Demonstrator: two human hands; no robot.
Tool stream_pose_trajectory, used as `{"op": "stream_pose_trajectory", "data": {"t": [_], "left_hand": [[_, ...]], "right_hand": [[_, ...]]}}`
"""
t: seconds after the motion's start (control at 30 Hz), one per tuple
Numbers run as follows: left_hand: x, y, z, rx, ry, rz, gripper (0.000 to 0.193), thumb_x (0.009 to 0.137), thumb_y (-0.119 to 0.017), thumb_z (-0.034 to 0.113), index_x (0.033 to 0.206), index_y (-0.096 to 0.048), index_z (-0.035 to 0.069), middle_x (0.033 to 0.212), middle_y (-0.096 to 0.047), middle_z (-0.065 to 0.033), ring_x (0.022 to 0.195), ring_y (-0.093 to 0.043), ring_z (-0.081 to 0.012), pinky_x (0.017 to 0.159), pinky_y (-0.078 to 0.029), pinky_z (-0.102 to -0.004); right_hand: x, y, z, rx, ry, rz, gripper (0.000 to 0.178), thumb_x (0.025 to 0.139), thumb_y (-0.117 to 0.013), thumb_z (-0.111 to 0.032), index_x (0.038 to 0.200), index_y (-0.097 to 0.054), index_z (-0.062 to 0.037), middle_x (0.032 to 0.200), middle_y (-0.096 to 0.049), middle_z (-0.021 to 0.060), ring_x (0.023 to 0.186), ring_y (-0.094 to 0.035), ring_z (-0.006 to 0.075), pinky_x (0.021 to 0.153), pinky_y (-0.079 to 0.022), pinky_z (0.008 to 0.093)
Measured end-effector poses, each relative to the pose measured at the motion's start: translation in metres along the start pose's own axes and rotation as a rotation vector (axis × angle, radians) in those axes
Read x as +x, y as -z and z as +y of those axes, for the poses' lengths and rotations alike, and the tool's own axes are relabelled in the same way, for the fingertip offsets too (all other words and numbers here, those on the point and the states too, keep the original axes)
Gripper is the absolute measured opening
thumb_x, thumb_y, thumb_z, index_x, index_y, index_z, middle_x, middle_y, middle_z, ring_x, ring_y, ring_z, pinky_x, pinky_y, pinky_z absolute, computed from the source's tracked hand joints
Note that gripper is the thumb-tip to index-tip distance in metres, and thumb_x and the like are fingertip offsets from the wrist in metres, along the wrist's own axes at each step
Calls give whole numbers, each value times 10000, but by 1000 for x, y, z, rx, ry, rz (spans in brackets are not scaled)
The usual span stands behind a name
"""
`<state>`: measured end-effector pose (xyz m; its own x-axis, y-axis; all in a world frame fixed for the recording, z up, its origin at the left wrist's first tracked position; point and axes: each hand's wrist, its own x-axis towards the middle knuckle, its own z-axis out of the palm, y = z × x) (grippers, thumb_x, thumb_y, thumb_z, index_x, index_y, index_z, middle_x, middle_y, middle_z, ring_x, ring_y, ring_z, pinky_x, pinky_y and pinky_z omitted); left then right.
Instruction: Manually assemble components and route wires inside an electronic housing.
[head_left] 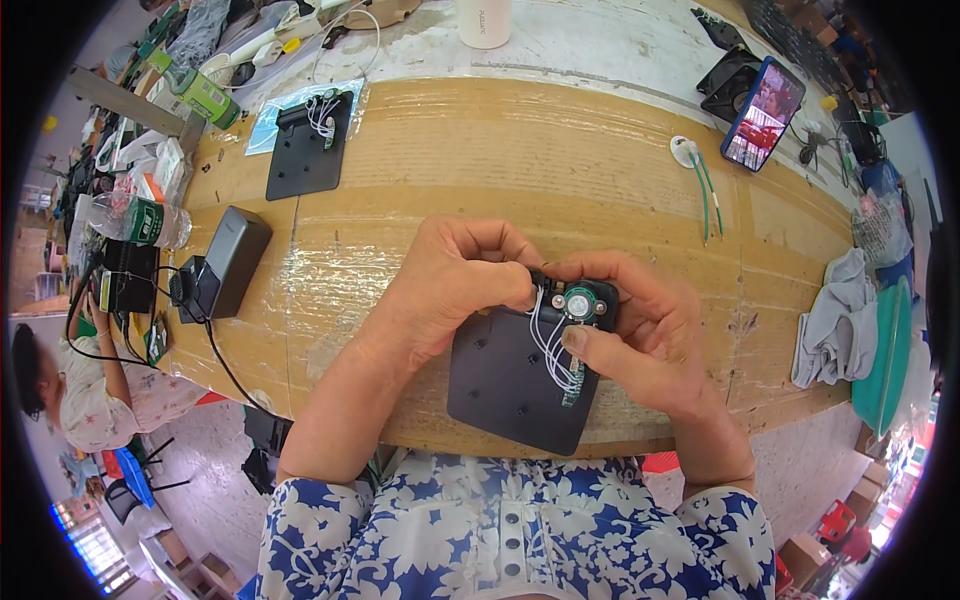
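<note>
A black plastic panel [505, 385] with small pegs is tilted at the table's front edge, in front of me. At its far end sit a round green-rimmed part [580, 302] and a bundle of white wires [548, 345] that runs to a small green circuit board [573, 385]. My right hand [645, 330] grips the panel's far right corner, thumb on top beside the round part. My left hand [470, 285] is closed in a pinch at the far left corner, by the wire ends; its fingertips hide what they pinch.
A similar black panel [308, 150] with wires lies on a blue-white sheet at the far left. A dark grey box [235, 262] with a cable stands left. A phone [764, 113], green wires [706, 195] and a grey cloth [832, 315] lie right. Another person [100, 390] sits at the left.
</note>
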<state>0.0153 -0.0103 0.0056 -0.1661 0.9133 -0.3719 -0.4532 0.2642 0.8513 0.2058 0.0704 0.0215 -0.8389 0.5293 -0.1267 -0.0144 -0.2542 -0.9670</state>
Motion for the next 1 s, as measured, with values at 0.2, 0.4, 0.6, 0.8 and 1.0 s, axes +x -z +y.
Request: {"op": "stream_pose_trajectory", "data": {"t": [0.2, 0.4, 0.6, 0.8, 1.0], "left_hand": [[-1, -1, 0, 74, 36, -16, 77, 690, -663, 23, 755, -670, -17, 668, -626, -18, 603, -540, -38, 533, -409, -181], [-5, -9, -2, 113, -45, 21, 44, 689, -662, 16, 726, -667, -7, 661, -608, 19, 618, -510, -20, 547, -403, -189], [-9, -14, -5, 189, -170, 64, 47, 684, -679, 14, 711, -654, -15, 667, -620, 18, 629, -509, -17, 553, -408, -194], [-9, -19, -7, 253, -185, 126, 57, 688, -687, 25, 684, -640, -7, 667, -624, 14, 636, -513, -19, 557, -410, -198], [-9, -7, 8, 192, -43, 37, 150, 672, -638, 8, 816, -668, -22, 757, -663, -20, 659, -575, -48, 611, -455, -194]], "right_hand": [[-1, -4, -6, 27, -38, 32, 439, 788, -618, 60, 1220, -544, 83, 1102, -637, 123, 1022, -618, 150, 909, -492, 287], [1, 2, -1, -80, 22, -3, 418, 765, -625, 65, 1181, -595, 86, 1086, -653, 109, 1017, -614, 136, 891, -479, 268], [2, 9, 5, -309, 203, -47, 407, 770, -641, 51, 1176, -651, 11, 1017, -679, 59, 892, -609, 72, 719, -497, 228], [8, 20, 10, -305, 205, -107, 388, 780, -639, 50, 1166, -650, 18, 1023, -683, 57, 872, -610, 73, 707, -492, 229], [12, 11, 6, -20, 88, -69, 432, 814, -602, 60, 1244, -567, 49, 1090, -655, 87, 959, -611, 105, 849, -503, 259]]}}
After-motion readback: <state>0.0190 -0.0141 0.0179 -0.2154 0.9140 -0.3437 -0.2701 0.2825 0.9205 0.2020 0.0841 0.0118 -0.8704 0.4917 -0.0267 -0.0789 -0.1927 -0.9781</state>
